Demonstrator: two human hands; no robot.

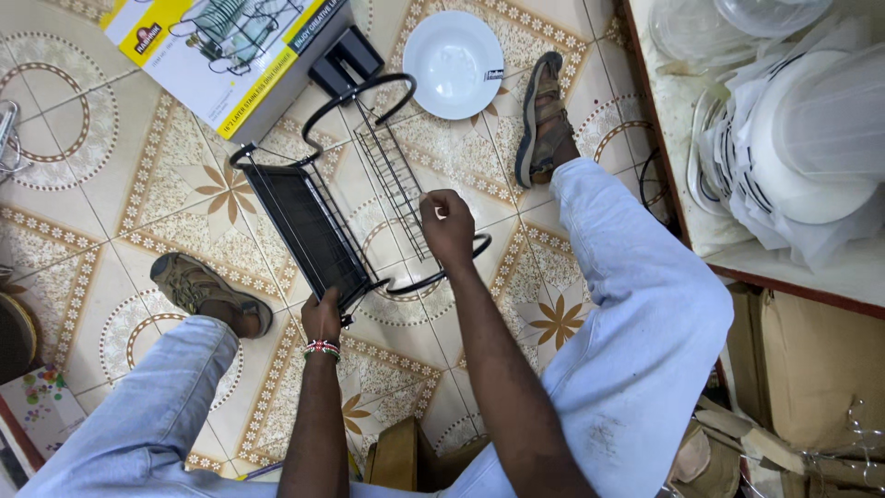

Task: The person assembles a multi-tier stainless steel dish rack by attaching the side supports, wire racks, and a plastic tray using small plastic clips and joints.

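Note:
A black wire dish rack (355,198) stands on the patterned tile floor between my feet. It has a dark mesh tray (309,231) on its left side and curved black tube ends. My left hand (322,316), with a beaded bracelet on the wrist, grips the near corner of the mesh tray. My right hand (448,226) is closed around the rack's upper wire section near the curved black tube.
The rack's printed cardboard box (230,46) lies at the top left, a white plate (454,63) on the floor beyond the rack. A shelf (701,231) at the right holds wrapped white plates and clear bowls. Cardboard boxes (811,369) sit below it.

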